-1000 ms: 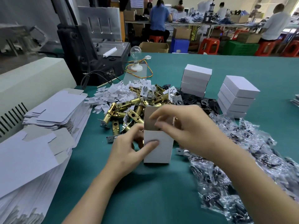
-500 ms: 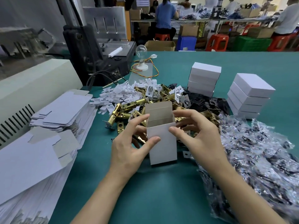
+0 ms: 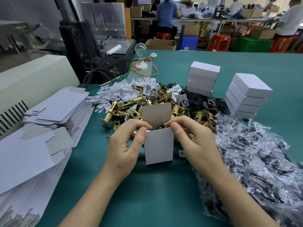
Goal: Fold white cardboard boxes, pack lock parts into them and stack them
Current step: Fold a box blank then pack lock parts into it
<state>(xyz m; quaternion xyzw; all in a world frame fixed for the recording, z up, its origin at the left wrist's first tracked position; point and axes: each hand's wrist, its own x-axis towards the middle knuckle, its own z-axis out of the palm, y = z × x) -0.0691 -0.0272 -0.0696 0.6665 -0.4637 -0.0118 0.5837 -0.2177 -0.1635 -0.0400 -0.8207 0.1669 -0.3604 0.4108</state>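
One white box (image 3: pixel 159 146) stands upright (its lid flap is up).
Left hand (image 3: pixel 124 145) and right hand (image 3: pixel 195 141) pinch its side flaps; brass latches (image 3: pixel 124 105) lie just behind the box.

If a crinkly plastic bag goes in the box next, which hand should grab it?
Probably the right hand: the plastic bags lie piled right beside it. The left hand sits across the white box, so it would have to reach over.
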